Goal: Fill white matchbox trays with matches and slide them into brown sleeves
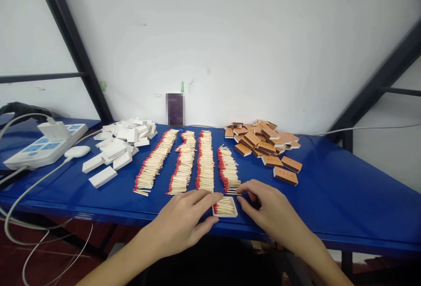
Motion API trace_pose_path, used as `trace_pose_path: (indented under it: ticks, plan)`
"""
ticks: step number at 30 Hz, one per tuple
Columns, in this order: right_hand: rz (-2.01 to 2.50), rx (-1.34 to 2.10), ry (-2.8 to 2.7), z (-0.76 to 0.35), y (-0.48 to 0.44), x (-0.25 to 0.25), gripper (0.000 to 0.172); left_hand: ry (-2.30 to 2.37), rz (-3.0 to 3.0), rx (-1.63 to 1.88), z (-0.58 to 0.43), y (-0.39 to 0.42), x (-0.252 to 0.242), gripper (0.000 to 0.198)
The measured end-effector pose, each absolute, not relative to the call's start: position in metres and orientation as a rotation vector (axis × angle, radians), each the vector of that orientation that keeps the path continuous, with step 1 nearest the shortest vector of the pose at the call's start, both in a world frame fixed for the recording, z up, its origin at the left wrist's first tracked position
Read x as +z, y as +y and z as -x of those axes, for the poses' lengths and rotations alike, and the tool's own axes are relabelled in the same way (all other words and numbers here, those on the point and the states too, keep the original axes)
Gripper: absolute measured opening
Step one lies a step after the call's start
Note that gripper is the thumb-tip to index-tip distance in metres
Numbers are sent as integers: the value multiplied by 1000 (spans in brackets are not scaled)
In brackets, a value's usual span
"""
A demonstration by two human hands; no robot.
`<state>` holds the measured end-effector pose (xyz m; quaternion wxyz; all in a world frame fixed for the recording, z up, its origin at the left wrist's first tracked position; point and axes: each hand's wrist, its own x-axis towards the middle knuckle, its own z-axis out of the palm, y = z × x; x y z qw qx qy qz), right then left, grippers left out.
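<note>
A small white matchbox tray [225,207] with red-tipped matches in it lies near the front edge of the blue table [345,198]. My left hand [186,220] rests on the table and pinches the tray's left side between thumb and forefinger. My right hand [271,209] lies at the tray's right side, its fingers curled and its fingertips touching the near end of the rightmost row of matches [227,169]. Three more rows of matches [184,163] lie side by side to the left.
A heap of white inner trays [120,143] sits at the back left, a heap of brown outer sleeves [265,143] at the back right. A white power strip [44,143], a white mouse [77,151] and grey cables [29,189] occupy the far left.
</note>
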<state>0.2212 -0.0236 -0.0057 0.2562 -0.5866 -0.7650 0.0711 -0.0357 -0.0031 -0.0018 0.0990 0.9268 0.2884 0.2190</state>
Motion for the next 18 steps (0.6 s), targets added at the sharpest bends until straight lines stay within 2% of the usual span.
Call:
trace_pose_path:
  ticks: [18]
  plan:
    - [1615, 225, -2127, -220, -25, -4, 22, 827, -2758, 598, 35, -3, 0, 38]
